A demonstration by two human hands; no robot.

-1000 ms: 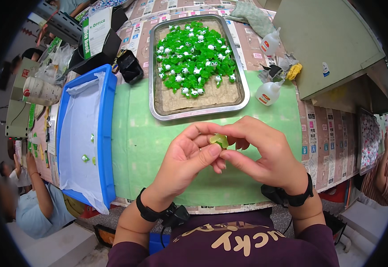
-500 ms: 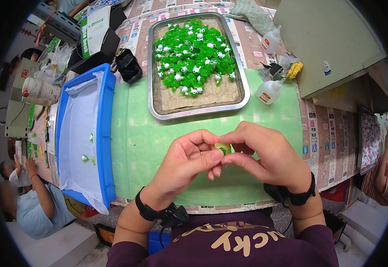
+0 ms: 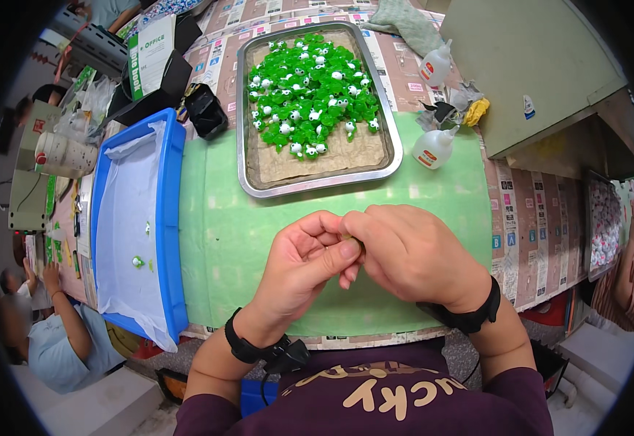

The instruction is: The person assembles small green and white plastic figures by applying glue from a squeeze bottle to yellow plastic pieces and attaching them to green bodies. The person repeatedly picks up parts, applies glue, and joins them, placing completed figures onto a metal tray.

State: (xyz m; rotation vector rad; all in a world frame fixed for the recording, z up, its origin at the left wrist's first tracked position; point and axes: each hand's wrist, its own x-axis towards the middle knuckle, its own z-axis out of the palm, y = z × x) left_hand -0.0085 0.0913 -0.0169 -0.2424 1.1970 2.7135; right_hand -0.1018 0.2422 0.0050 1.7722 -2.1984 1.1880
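Over the green sheet my left hand and my right hand meet at the fingertips. Both are closed, pinching one small green piece between them. Only a sliver of it shows; the fingers of my right hand cover most of it. Beyond my hands lies a metal tray, lined with brown paper. A heap of small green figures with white round parts fills much of it.
At left stands a blue tray with a white liner and a few small green pieces. Two white squeeze bottles, crumpled scraps and a large grey-green box stand at right. Other people sit at both sides.
My right hand has turned over the green piece, its fingers curling in and hiding most of it. My left hand keeps its pinch. The whole view has shifted slightly.
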